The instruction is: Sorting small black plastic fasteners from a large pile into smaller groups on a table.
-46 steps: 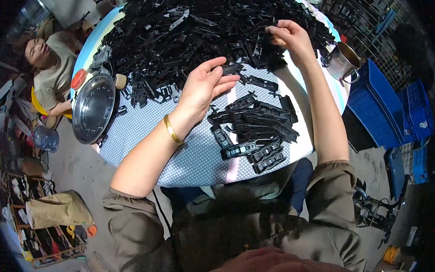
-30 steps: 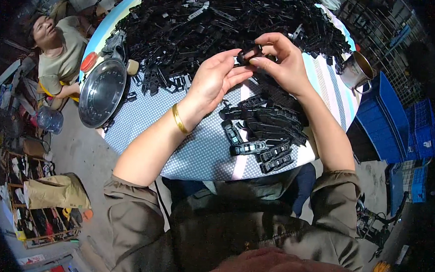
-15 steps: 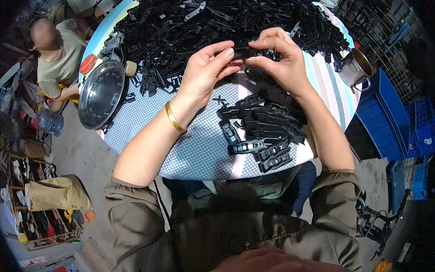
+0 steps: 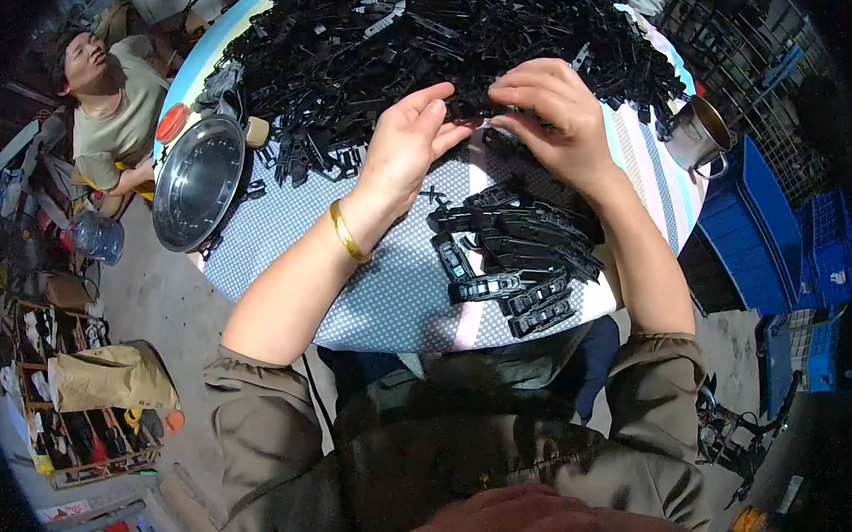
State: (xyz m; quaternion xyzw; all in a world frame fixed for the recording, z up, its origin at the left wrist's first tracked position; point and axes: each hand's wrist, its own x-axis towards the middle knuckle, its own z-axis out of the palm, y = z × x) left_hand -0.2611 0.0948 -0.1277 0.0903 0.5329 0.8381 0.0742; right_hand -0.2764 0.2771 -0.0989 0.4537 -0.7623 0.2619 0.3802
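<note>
My right hand [image 4: 560, 115] is closed, thumb and fingertips bent around a small black plastic part [image 4: 475, 105] above the near edge of the pile. The part is hard to make out against the dark pieces behind it. Facing it, my left hand [image 4: 406, 140] has its thumb and fingers apart, with the fingertips close to the part. A gold bangle [image 4: 348, 232] circles my left wrist. Closer to me, below the right hand, a group of black plastic clip-like parts [image 4: 525, 238] lies on the dotted tablecloth [image 4: 301, 229], several of them side by side.
A large heap of black parts [image 4: 361, 57] covers the table's far side. At left stand a metal basin [image 4: 197, 184] and a red lid [image 4: 172, 123]; at right, a metal mug [image 4: 697, 134]. Blue crates [image 4: 755, 223] flank the table. Another person [image 4: 114, 101] sits at far left.
My left thumb and fingers have loosened from the black part and spread slightly. My right hand has shifted a little, still around the part. The other person's head has tilted back.
</note>
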